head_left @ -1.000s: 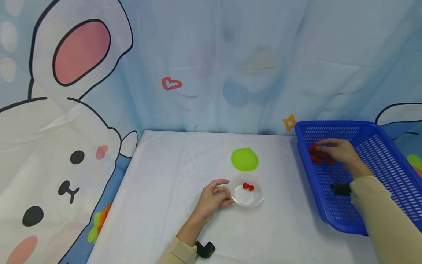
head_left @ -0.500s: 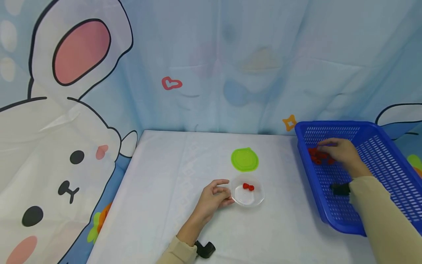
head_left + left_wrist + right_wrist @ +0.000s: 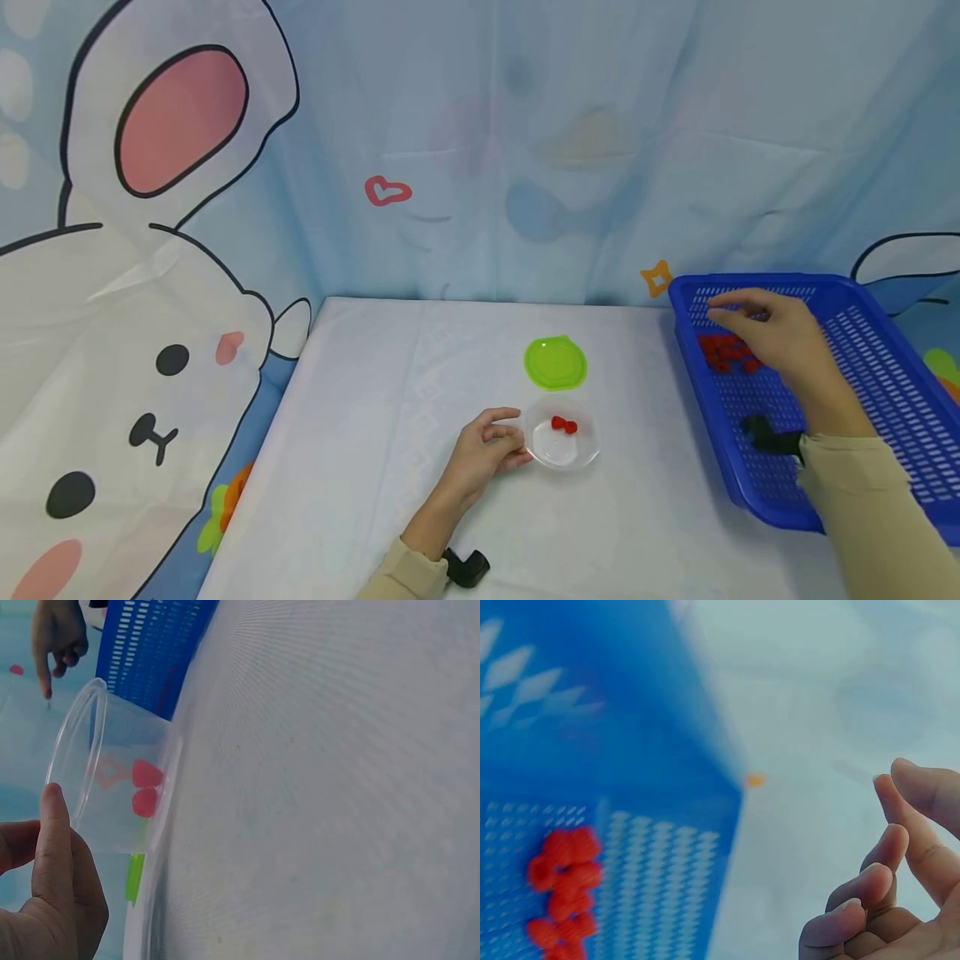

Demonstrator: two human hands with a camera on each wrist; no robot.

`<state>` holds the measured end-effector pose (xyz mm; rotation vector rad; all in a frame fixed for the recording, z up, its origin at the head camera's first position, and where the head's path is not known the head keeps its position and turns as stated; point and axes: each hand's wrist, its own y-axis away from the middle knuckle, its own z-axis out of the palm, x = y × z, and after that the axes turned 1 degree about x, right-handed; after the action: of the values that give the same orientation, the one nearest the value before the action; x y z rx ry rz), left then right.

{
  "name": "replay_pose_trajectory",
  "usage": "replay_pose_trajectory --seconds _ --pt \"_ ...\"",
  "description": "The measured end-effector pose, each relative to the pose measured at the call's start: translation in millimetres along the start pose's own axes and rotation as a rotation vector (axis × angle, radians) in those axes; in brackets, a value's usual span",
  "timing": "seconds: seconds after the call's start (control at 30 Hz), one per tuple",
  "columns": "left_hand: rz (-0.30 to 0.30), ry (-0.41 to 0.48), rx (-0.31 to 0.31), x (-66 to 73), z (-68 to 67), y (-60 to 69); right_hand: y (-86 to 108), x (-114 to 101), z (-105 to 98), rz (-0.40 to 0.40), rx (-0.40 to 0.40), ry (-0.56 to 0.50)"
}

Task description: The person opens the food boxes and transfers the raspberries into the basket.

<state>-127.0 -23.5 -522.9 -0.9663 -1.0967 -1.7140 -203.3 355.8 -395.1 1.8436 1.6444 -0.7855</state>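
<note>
In the head view, a clear plastic bowl (image 3: 561,454) stands on the white table with two small red pieces (image 3: 564,425) inside; in the left wrist view, its wall (image 3: 120,825) is see-through. My left hand (image 3: 487,450) holds the bowl at its left rim. My right hand (image 3: 780,329) hovers over the blue basket (image 3: 862,367). Several red raspberry-like pieces (image 3: 566,885) lie in the basket below that hand. In the right wrist view, its thumb and forefinger (image 3: 922,840) come close together, the other fingers curl loosely, and nothing shows between them.
A bright green lid (image 3: 556,363) lies on the table (image 3: 405,400) just behind the bowl. The high-walled basket stands at the right side of the table. Behind hangs a printed blue curtain (image 3: 450,108). A black strap piece (image 3: 468,568) sits by the left cuff.
My right hand has risen away from the red pieces in the basket, so more of them show. The left hand and the bowl have stayed in place.
</note>
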Motion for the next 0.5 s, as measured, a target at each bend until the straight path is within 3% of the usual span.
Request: replay_pose_trajectory --seconds 0.27,0.5 --pt "-0.002 0.019 0.009 0.7 0.6 0.7 34.0 -37 17 -0.126 0.007 -0.039" --pt "-0.001 0.020 0.008 1.6 1.4 1.6 57.5 -53 41 -0.257 0.020 -0.049"
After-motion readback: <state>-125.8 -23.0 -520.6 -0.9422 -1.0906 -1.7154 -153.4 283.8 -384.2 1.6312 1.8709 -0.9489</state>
